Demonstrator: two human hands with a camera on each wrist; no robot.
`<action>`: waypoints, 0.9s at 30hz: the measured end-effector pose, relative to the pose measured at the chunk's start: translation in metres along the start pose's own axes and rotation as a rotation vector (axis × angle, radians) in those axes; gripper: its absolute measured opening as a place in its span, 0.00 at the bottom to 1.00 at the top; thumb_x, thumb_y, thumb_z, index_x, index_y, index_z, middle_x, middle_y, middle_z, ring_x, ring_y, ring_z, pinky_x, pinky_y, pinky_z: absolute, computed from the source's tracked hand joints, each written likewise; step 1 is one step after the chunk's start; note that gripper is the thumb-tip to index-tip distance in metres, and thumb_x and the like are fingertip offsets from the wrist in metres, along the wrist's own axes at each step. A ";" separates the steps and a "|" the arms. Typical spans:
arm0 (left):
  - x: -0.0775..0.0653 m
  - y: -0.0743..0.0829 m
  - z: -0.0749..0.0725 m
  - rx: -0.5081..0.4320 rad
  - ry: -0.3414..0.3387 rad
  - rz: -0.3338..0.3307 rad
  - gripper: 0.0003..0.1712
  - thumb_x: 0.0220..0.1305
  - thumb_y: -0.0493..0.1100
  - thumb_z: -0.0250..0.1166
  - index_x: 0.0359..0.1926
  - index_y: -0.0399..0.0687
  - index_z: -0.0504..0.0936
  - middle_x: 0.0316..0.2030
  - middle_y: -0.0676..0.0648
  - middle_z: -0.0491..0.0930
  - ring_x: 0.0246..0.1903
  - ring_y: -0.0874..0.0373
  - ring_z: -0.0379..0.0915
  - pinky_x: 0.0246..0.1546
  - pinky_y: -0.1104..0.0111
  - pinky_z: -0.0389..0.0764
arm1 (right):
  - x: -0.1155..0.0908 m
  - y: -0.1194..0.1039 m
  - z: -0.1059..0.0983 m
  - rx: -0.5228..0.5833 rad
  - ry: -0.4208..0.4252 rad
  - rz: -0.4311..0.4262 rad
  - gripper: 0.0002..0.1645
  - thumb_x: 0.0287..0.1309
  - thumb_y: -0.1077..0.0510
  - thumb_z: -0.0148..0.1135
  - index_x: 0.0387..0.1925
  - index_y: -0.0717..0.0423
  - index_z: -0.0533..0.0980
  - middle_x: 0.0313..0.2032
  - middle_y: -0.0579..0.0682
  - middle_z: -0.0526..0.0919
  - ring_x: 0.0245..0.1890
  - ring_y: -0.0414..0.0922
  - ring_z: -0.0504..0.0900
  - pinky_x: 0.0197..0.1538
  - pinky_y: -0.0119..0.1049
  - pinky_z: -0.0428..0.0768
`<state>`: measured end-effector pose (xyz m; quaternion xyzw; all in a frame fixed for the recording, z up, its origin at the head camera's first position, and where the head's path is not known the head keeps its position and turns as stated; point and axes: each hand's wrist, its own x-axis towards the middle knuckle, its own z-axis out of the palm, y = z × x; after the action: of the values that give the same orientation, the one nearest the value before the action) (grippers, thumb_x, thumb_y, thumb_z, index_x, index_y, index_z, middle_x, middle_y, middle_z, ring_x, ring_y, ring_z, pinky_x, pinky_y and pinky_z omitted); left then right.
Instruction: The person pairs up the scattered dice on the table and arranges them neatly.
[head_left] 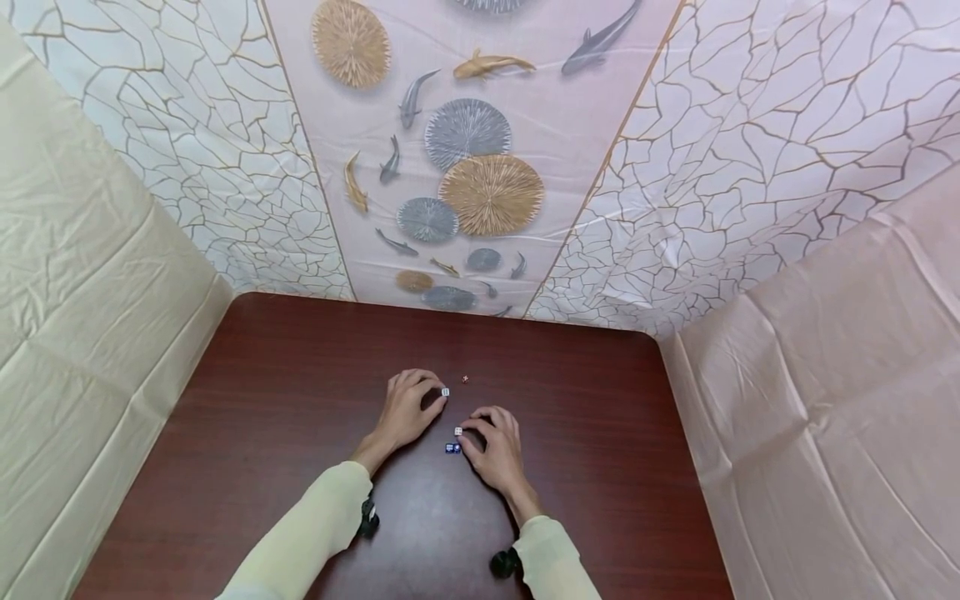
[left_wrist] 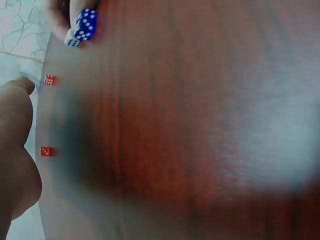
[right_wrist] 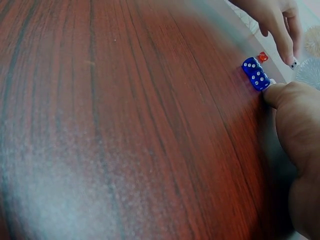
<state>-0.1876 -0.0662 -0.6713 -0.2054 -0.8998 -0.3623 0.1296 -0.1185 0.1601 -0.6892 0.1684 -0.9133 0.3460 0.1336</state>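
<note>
My left hand (head_left: 407, 410) pinches a white die (head_left: 446, 392) between thumb and forefinger, low over the brown table. Nearer to me, my right hand (head_left: 495, 450) has another white die (head_left: 458, 432) between thumb and forefinger. Two blue dice (right_wrist: 255, 74) with white pips sit side by side, right at the right thumb. Beyond the hands lies a red die (head_left: 465, 379). The left wrist view shows two red dice, one (left_wrist: 49, 79) past the left fingertips and another (left_wrist: 45, 151) beside the left palm; the head view shows only one.
The dark red-brown wooden table (head_left: 300, 358) has rounded far corners. A patterned cloth (head_left: 480, 250) with fish and round leaf shapes hangs behind it. Beige cloths (head_left: 810, 417) stand along both sides. Black wrist cameras (head_left: 504, 564) are strapped at the sleeves.
</note>
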 end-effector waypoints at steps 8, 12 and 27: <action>-0.021 0.005 -0.003 -0.025 -0.013 0.032 0.08 0.71 0.43 0.81 0.48 0.50 0.94 0.52 0.49 0.90 0.51 0.48 0.84 0.51 0.52 0.78 | 0.000 0.000 -0.001 0.011 -0.021 0.022 0.09 0.66 0.54 0.81 0.46 0.49 0.92 0.56 0.55 0.88 0.67 0.61 0.79 0.78 0.66 0.66; -0.031 0.007 -0.003 -0.040 -0.005 0.051 0.08 0.70 0.42 0.81 0.47 0.49 0.94 0.51 0.48 0.90 0.50 0.48 0.85 0.51 0.50 0.79 | 0.000 0.001 -0.001 0.024 -0.038 0.036 0.09 0.68 0.54 0.81 0.47 0.49 0.92 0.57 0.55 0.88 0.68 0.61 0.78 0.79 0.66 0.64; -0.051 0.007 0.012 -0.023 0.019 0.135 0.09 0.66 0.41 0.84 0.45 0.47 0.94 0.48 0.46 0.90 0.53 0.44 0.86 0.63 0.41 0.81 | 0.000 -0.001 -0.001 0.000 -0.015 0.011 0.09 0.67 0.54 0.82 0.46 0.50 0.92 0.56 0.54 0.88 0.66 0.61 0.79 0.78 0.67 0.66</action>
<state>-0.1407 -0.0672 -0.6950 -0.2637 -0.8784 -0.3651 0.1597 -0.1180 0.1604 -0.6879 0.1660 -0.9151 0.3457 0.1249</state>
